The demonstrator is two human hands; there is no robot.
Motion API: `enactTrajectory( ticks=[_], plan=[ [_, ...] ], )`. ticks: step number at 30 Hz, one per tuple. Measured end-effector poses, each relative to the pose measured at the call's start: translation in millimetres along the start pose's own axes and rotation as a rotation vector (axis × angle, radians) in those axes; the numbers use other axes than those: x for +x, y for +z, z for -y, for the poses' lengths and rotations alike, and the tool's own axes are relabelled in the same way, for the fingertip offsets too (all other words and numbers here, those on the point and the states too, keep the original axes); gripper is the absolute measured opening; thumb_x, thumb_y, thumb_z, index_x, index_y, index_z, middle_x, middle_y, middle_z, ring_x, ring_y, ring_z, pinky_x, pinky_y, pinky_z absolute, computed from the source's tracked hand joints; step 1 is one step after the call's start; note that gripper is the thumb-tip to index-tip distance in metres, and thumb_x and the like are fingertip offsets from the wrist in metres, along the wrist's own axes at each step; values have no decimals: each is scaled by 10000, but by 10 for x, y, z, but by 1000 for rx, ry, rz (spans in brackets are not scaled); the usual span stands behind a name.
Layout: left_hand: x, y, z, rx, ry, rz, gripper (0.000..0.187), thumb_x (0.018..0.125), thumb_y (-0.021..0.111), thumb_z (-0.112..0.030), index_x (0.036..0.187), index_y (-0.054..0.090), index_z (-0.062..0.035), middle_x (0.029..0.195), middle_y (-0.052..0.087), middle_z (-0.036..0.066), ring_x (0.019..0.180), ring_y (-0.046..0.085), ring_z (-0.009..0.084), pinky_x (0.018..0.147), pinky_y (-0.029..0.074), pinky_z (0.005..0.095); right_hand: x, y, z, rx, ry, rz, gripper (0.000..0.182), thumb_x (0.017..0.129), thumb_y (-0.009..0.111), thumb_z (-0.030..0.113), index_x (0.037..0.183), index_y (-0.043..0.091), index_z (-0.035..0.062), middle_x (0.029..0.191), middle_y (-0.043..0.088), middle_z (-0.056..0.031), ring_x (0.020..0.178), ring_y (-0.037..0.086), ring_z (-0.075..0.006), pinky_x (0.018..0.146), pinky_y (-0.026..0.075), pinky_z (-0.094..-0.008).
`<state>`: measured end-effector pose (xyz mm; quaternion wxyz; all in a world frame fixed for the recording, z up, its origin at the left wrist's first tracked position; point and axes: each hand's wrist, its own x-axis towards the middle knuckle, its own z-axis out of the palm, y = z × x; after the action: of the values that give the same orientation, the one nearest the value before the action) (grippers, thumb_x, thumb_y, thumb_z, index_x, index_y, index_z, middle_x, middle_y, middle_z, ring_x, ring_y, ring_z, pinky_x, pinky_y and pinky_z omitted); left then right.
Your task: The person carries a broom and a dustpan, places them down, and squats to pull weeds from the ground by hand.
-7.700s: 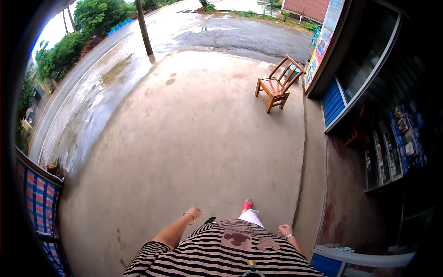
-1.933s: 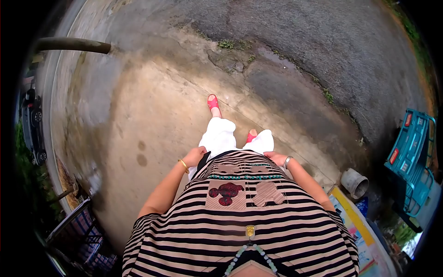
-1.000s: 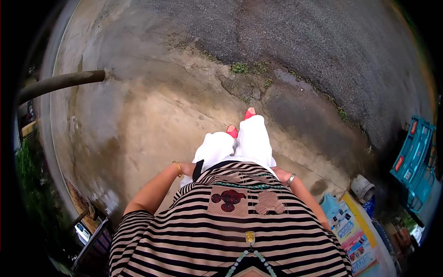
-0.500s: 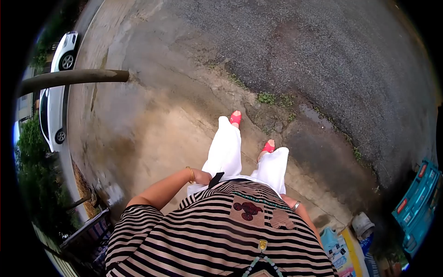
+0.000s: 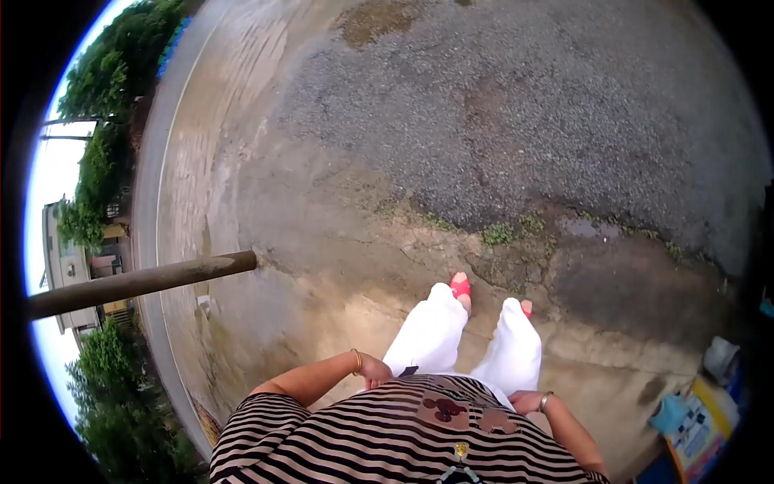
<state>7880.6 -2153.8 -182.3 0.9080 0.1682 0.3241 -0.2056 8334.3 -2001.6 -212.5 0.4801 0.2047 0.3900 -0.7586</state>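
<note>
At the waist, beside the white trousers [image 5: 431, 327], my left hand [image 5: 375, 371] has its fingers curled in, and what they hold is hidden. A small black item [image 5: 409, 371] shows just right of it. My right hand [image 5: 528, 402] is at the other side of the waist, fingers bent against the hem of the striped shirt [image 5: 355, 444]; its grip is too small to make out. A gold bangle [image 5: 357, 362] circles the left wrist and a silver bracelet [image 5: 546, 401] the right.
Red shoes [image 5: 460, 285] stand on wet concrete. A thick pole [image 5: 153, 282] rises at the left, with a road [image 5: 149, 202] beyond it. Weeds [image 5: 497, 234] edge the dark gravel [image 5: 556, 113]. At the lower right are a grey bucket [image 5: 721, 359] and a colourful box [image 5: 700, 431].
The view has turned and shifted; the pole and feet sit lower in it. The white vehicles have left view. My right hand, mostly hidden before, now shows more at the hem.
</note>
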Motion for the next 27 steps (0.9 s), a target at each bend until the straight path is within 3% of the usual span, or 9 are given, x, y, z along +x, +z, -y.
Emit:
enactTrajectory(
  ticks=[2, 4, 7, 11, 13, 14, 18, 24, 27],
  plan=[
    [243, -180, 103, 155, -84, 11, 280, 881, 466, -211, 1086, 577, -57, 843, 636, 48, 720, 617, 148, 642, 546, 327, -97, -74, 225, -70, -35, -29, 301, 805, 554, 257, 1022, 673, 86, 768, 622, -2, 666, 562, -106, 613, 499, -280],
    [229, -380, -332, 126, -170, -33, 245, 895, 495, -206, 936, 618, 1, 796, 629, 49, 690, 540, 117, 650, 485, 271, -98, -251, 211, -38, -117, -262, 289, 812, 574, 268, 984, 675, 60, 782, 675, -66, 611, 623, -125, 616, 515, -257],
    [465, -834, -880, 34, 200, -497, 163, 890, 532, -158, 955, 609, -30, 773, 631, 33, 682, 570, 114, 639, 482, 250, 59, -903, -4, 151, -165, -584, 230, 827, 597, 147, 1008, 637, 12, 819, 676, -64, 620, 660, -134, 627, 518, -253],
    [1272, -1627, -1527, -162, 527, -965, 131, 908, 517, -118, 951, 585, -15, 765, 616, 21, 686, 550, 79, 635, 450, 220, 569, -2116, -512, 289, -185, -937, 213, 837, 593, 177, 1012, 631, 61, 784, 655, -63, 618, 650, -135, 606, 499, -270],
    [1547, -1901, -1963, -204, 632, -999, 116, 910, 515, -91, 945, 579, -1, 802, 612, 31, 728, 560, 87, 696, 457, 226, 925, -2679, -771, 211, -86, -1035, 218, 804, 622, 220, 985, 667, 108, 819, 670, -72, 673, 655, -143, 666, 505, -287],
    [1658, -2038, -2146, -201, 659, -992, 117, 912, 519, -94, 949, 580, 0, 822, 613, 36, 748, 565, 87, 715, 460, 231, 1126, -2913, -880, 207, -34, -1094, 229, 781, 638, 260, 954, 678, 116, 852, 679, -92, 766, 662, -198, 738, 507, -314],
    [2183, -2555, -2487, -149, 673, -1020, 118, 896, 534, -90, 961, 580, -2, 789, 612, 25, 723, 561, 88, 660, 463, 237, 2001, -3616, -1318, -17, 55, -1271, 205, 753, 639, 222, 930, 694, 132, 892, 687, -83, 837, 658, -217, 759, 513, -323],
    [2914, -3200, -2396, -62, 769, -1151, 114, 859, 558, -86, 936, 589, -8, 741, 609, 51, 648, 548, 100, 605, 456, 253, 3146, -4083, -1675, 83, 166, -1289, 162, 743, 626, 219, 879, 714, 227, 948, 679, -83, 911, 641, -262, 836, 504, -347],
    [2860, -3182, -2640, 19, 818, -1278, 110, 853, 566, -69, 937, 587, -2, 746, 607, 49, 647, 545, 106, 596, 456, 264, 3585, -4235, -1844, 34, 207, -1339, 133, 751, 617, 207, 850, 706, 202, 944, 676, -95, 898, 641, -273, 824, 507, -370]
  ],
)
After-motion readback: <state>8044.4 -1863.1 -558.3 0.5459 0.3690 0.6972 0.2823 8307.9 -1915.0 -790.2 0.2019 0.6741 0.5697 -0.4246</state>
